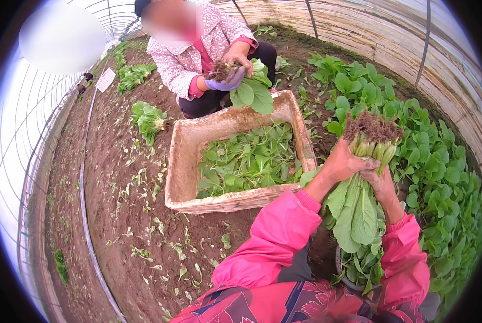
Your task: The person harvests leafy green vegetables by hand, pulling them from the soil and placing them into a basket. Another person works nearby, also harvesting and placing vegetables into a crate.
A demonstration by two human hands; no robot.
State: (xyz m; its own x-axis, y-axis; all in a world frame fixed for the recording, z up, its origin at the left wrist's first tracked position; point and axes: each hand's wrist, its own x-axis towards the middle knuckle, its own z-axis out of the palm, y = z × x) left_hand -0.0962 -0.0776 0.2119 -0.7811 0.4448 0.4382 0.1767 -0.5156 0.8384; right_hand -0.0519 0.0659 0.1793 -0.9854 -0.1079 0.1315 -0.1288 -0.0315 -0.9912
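A bunch of leafy greens point(354, 210) is upside down in both my hands, its muddy roots point(373, 128) on top and its leaves hanging. My left hand point(344, 163) is wrapped round the pale stems from the left. From the right, my right hand point(380, 180) closes on the same stems just below the roots. Under the hanging leaves, a dark round tub point(339, 261) holds more loose greens. Left of my hands stands a dirty white foam box point(235, 200) with loose green leaves point(251, 161) inside.
Across the box, a person point(208, 59) crouches, holding another rooted bunch point(254, 89). Growing greens point(440, 177) fill the right side. Cut bunches point(149, 121) and scattered leaves lie on brown soil point(111, 215). A hose point(85, 204) runs along the left, near the greenhouse wall.
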